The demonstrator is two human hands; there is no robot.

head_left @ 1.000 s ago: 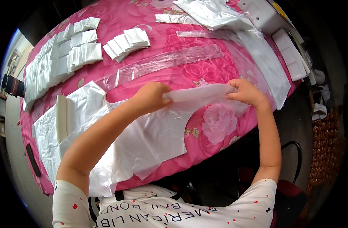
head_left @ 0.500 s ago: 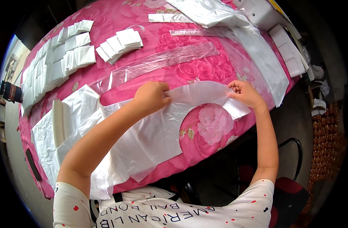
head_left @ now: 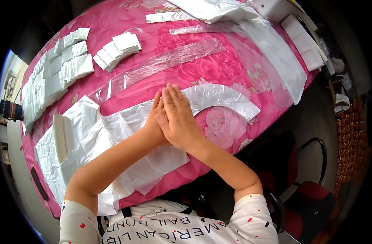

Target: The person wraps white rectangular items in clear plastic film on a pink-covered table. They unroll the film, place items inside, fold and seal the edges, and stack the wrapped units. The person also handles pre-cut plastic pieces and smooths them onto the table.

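A thin white plastic sheet (head_left: pixel 129 126), with a curved arm-like strip (head_left: pixel 222 95) bending to the right, lies flat on a pink floral tablecloth (head_left: pixel 182 168). My right hand (head_left: pixel 178 116) rests flat on the sheet where the strip begins, fingers stretched out. Beside and partly beneath it is my left hand (head_left: pixel 155 120), its visible fingers also straight. Neither hand grips anything. A pale, slightly curved bar (head_left: pixel 60 138) lies across the sheet's crumpled left part. Beyond my hands stretches a long band of clear film (head_left: pixel 153 67).
Rows of folded white packets (head_left: pixel 52 79) fill the far left, with a smaller stack (head_left: pixel 119 49) beside them. More white plastic sheeting (head_left: pixel 271 57) covers the right side near white boxes (head_left: pixel 303 44). A black and red chair (head_left: pixel 312 199) stands off the table's right edge.
My right hand has let go of the strip's right end and come left beside my left hand. The strip, raised before, now lies flat. My left hand has opened from its closed grip.
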